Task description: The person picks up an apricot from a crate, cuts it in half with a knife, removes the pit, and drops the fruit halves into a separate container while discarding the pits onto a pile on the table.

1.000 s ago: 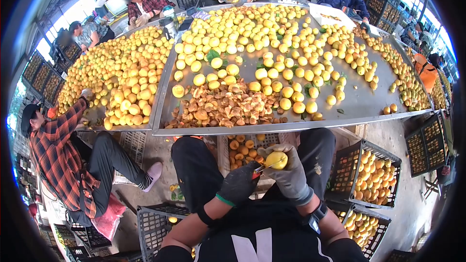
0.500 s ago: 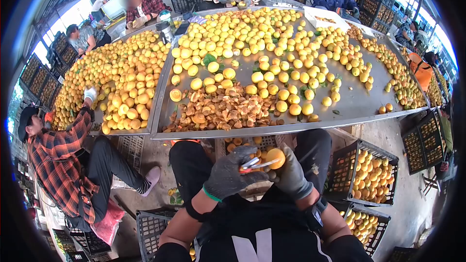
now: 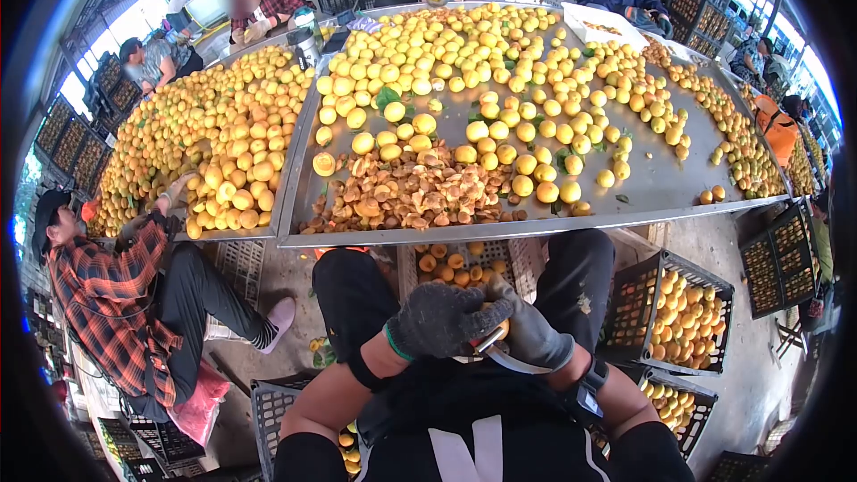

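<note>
Both my hands are gloved and close together above my lap. My left hand, in a dark glove, is closed around a small knife, whose blade points to the right below my right hand. My right hand, in a grey glove, is closed on an apricot, mostly hidden between the hands. Just beyond them, a crate under the table edge contains apricots. On the metal table lies a heap of cut, brownish apricot pieces.
Whole yellow apricots spread over the table. On the left, a co-worker in a plaid shirt reaches into another apricot pile. Black crates of apricots stand to my right; another crate is at my left. Several people sit around the table.
My hands have drawn together, covering most of the apricot. The knife has swung to point down and right. The plaid-shirted co-worker's arm has moved lower on the pile.
</note>
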The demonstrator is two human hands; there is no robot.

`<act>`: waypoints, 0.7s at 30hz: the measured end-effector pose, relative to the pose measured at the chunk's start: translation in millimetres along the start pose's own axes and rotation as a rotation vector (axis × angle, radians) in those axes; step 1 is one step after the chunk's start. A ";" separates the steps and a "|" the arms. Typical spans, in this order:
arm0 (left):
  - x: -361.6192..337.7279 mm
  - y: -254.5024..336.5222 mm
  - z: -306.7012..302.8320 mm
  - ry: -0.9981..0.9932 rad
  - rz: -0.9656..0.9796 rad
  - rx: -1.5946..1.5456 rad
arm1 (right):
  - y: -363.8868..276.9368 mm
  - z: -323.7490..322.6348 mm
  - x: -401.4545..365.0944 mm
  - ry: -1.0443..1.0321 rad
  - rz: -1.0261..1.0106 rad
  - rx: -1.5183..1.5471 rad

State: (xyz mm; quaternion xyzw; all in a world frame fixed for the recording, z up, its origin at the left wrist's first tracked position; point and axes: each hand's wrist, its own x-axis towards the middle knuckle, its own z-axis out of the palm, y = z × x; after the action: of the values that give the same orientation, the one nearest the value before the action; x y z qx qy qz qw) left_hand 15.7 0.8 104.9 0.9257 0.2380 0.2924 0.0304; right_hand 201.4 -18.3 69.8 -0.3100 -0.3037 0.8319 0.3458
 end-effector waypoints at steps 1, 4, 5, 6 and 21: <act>0.4 1.4 0.0 0.014 -0.001 -0.010 | -0.3 2.1 -2.8 0.004 0.004 0.004; 5.4 4.5 -3.8 0.090 -0.013 -0.101 | -2.6 11.1 -7.1 -0.003 -0.355 -0.811; 4.2 5.6 -1.6 0.089 -0.014 -0.104 | 7.2 7.7 -6.5 0.061 -0.518 -0.926; 2.1 5.9 1.9 0.147 -0.069 -0.131 | 15.1 6.7 -5.4 0.126 -0.687 -1.039; -0.9 2.1 17.9 0.120 -0.323 -0.352 | 15.9 -27.8 10.8 0.005 -0.339 -0.569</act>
State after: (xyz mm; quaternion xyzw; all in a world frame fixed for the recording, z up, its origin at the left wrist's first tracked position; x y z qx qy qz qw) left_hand 25.8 0.0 90.1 0.8371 0.3296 0.3750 0.2236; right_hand 209.3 -11.2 37.7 -0.3412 -0.5704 0.6435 0.3796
